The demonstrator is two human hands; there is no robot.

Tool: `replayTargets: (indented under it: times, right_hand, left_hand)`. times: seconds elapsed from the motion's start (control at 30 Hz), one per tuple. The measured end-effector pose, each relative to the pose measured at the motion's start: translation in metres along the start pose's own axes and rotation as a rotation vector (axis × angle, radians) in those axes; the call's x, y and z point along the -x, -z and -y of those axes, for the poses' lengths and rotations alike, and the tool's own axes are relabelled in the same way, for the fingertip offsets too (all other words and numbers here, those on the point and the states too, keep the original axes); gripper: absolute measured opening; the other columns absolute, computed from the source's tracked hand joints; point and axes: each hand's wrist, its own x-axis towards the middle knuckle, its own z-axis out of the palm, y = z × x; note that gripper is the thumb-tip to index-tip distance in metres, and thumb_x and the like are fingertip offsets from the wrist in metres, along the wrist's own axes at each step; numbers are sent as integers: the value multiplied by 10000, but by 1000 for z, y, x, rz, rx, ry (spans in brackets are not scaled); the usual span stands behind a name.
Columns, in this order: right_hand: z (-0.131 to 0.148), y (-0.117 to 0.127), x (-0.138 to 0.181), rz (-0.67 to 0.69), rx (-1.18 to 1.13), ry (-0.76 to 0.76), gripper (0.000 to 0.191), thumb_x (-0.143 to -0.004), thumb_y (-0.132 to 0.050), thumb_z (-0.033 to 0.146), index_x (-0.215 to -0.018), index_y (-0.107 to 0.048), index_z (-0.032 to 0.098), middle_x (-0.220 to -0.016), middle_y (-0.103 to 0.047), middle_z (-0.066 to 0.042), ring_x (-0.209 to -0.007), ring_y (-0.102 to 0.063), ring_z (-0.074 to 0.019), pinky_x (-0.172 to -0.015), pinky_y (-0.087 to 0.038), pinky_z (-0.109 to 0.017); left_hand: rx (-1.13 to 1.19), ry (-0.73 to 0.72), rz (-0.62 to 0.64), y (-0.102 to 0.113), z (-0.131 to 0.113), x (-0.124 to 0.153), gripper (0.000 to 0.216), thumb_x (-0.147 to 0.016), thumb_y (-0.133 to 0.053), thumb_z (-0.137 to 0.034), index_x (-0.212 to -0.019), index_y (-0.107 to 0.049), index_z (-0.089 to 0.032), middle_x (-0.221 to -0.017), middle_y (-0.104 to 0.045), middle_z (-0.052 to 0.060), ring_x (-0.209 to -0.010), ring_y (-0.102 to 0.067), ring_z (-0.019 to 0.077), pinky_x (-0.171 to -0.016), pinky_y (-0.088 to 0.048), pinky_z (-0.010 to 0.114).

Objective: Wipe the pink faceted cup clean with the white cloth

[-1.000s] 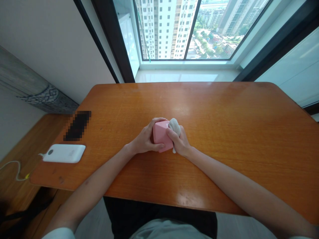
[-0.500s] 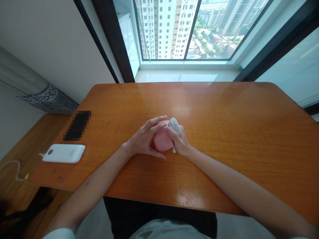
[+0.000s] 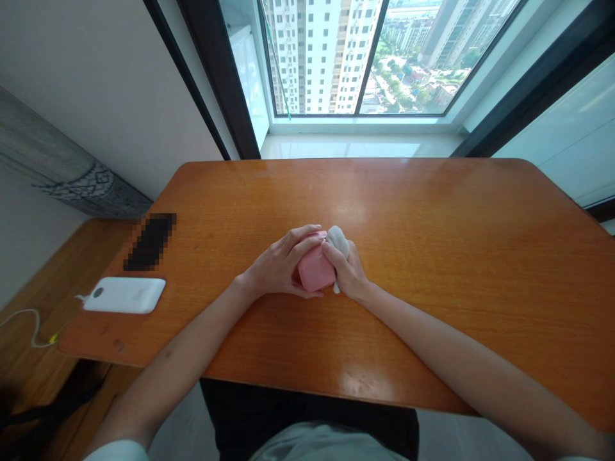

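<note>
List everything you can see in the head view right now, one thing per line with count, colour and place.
Rounded pink plastic box: one, pink, mid-table, held between both hands.
Crumpled white cloth wad: one, white-grey, against the box's far right corner, in the right hand.
Flat white rectangular power bank: one, white, left end of the table.
Thin white cable: one, white with a yellow tip, left of the power bank, trailing off the table edge.
Blurred dark rectangle: one, black, beyond the power bank; cannot tell what it is.
Glossy orange-brown wooden table: one, centre.
Large window: beyond the table, tower blocks outside.
Left hand: one, fingers over the box.
Right hand: one, gripping cloth and box.
</note>
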Motion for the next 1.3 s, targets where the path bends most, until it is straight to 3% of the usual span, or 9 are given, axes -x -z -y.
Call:
replayTargets:
  times: [0.2, 0.37, 0.53, 0.6, 0.8, 0.97, 1.13, 1.3]
  right_hand:
    - [-3, 1, 1, 12, 7, 5, 550, -953, -680, 725, -766, -585, 217, -669, -491, 34, -602, -401, -114, -525, -357, -248]
    - [-2, 2, 3, -12, 51, -2, 596, -937, -677, 750, -697, -515, 229, -616, -435, 43, -570, -362, -108, -489, -313, -243]
    - [3, 0, 3, 20, 70, -24, 624, -935, -654, 779, -669, -491, 238, -563, -400, 54, -518, -346, -101, -451, -289, -240]
    - [4, -1, 3, 22, 73, -27, 631, -939, -647, 780, -657, -485, 240, -559, -392, 53, -511, -345, -100, -442, -283, -239]
    - [5, 0, 3, 31, 77, -31, 626, -938, -659, 778, -667, -492, 239, -567, -399, 54, -513, -332, -98, -451, -280, -244]
    - [6, 0, 2, 35, 71, -7, 629, -954, -660, 757, -659, -462, 238, -580, -373, 60, -530, -305, -92, -471, -256, -247]
    - [6, -1, 2, 41, 57, 3, 607, -978, -652, 730, -680, -485, 228, -597, -395, 58, -547, -324, -90, -487, -273, -236]
    - [8, -1, 2, 38, 81, -29, 585, -988, -637, 705, -681, -484, 231, -587, -396, 58, -538, -338, -94, -478, -285, -237]
  left_hand:
    - [140, 95, -8, -2, -2, 0, 1261, -688, -991, -716, -1697, -362, -295, -1622, -519, 216, -1495, -593, 433, -1190, -600, 641]
    - [251, 143, -55, -5, -3, 0, 1268, -627, -1038, -662, -1665, -398, -313, -1595, -540, 186, -1490, -578, 431, -1203, -572, 629]
    - [442, 406, -27, -11, -1, 4, 1061, -732, -928, -729, -1574, -482, -261, -1461, -638, 154, -1241, -713, 351, -1039, -638, 499]
    - [509, 447, -32, -15, 1, 7, 1044, -756, -873, -800, -1549, -505, -229, -1419, -656, 161, -1170, -728, 332, -977, -645, 468]
    - [569, 405, -73, -21, 2, 8, 1141, -737, -878, -835, -1624, -440, -267, -1538, -586, 179, -1285, -687, 357, -1064, -622, 511]
    - [385, 203, -138, -13, 7, 7, 1175, -731, -890, -844, -1672, -419, -322, -1651, -520, 181, -1553, -512, 433, -1275, -476, 656]
    - [225, 69, -69, -5, 8, 7, 1240, -701, -934, -813, -1711, -375, -358, -1680, -505, 185, -1527, -560, 426, -1231, -535, 653]
    - [202, 64, -54, -7, 7, 6, 1248, -704, -929, -814, -1717, -372, -341, -1679, -501, 196, -1523, -564, 435, -1225, -549, 665]
